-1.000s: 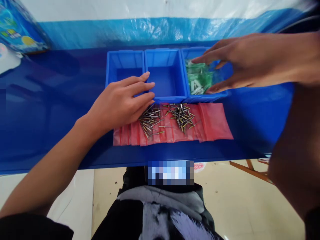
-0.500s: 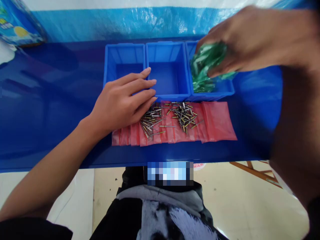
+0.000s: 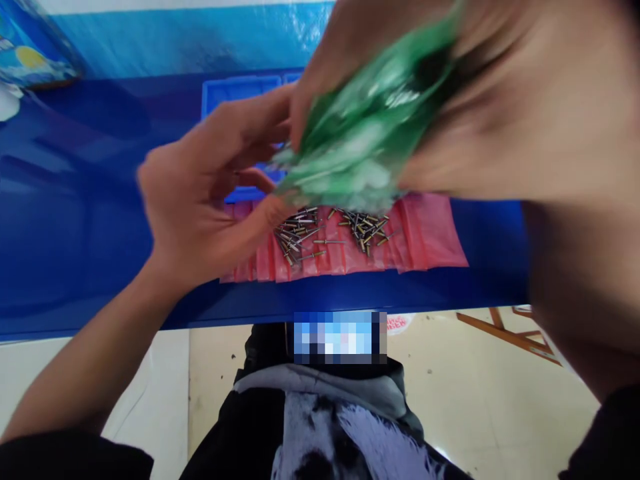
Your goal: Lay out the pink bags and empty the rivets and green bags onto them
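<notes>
A green plastic bag [image 3: 365, 133], blurred, with pale contents showing through, is raised over the table in my right hand [image 3: 480, 113]. My left hand [image 3: 200, 180] reaches to the bag's left end, with thumb and fingers around its lower corner. Beneath the hands, overlapping red plastic bags [image 3: 435, 233] lie in a row. Two piles of metal rivets rest on them, a left pile [image 3: 297, 237] and a right pile [image 3: 367, 230]. Blue bins [image 3: 243, 85] stand behind, mostly hidden by my hands and the bag.
The blue table [image 3: 90, 220] has its front edge near my lap. A blue printed package [image 3: 37, 53] is at the back left, beside a white object [image 3: 9, 101]. A blurred-out screen [image 3: 340, 337] sits at my lap. Wooden legs [image 3: 510, 337] show on the floor at right.
My right hand has lifted the green bag out of the right bin and moved it left and closer. My left hand has left the bin rims and come to the bag.
</notes>
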`<state>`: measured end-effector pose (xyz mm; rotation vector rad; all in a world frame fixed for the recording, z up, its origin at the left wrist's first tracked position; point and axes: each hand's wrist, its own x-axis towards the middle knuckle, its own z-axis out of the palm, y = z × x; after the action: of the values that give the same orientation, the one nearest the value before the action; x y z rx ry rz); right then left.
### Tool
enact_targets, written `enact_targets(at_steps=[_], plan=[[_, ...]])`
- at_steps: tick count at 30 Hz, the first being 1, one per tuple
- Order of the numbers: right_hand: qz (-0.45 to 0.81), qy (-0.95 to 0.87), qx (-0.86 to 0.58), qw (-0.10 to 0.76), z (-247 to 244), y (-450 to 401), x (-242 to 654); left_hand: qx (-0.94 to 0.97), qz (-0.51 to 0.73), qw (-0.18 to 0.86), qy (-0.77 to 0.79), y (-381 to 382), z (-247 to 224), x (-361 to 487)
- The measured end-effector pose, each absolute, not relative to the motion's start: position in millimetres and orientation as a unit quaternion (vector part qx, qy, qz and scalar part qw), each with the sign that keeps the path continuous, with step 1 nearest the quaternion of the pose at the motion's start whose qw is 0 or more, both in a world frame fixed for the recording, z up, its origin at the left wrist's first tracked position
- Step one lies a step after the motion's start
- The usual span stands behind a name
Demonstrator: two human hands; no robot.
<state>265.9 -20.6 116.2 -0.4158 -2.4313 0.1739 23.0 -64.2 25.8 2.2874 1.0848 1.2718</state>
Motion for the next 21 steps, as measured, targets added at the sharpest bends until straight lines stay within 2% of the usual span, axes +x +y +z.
enact_targets(at_steps=[5, 8, 11, 14, 18, 21], plan=[[0.112, -0.926, -0.252, 0.258, 101, -23, 236, 0.742, 0.504, 0.089, 0.433, -92, 8, 4], [0.088, -0.932, -0.26, 0.239, 75, -22, 233, 0.703, 0.533, 0.17, 0.438, -110, -3, -5], [0.05, -0.942, -0.255, 0.211, 57, -28, 223, 0.74, 0.499, 0.128, 0.432, -123, -8, -10], [0.027, -0.962, -0.232, 0.139, 51, -34, 215, 0.739, 0.473, 0.073, 0.474, -131, -11, -12], [0.072, -0.974, -0.2, 0.079, 57, -32, 217, 0.749, 0.437, 0.046, 0.496, -139, -13, -14], [0.154, -0.949, -0.269, 0.047, 68, -26, 219, 0.777, 0.402, 0.032, 0.483, -144, -14, -14]])
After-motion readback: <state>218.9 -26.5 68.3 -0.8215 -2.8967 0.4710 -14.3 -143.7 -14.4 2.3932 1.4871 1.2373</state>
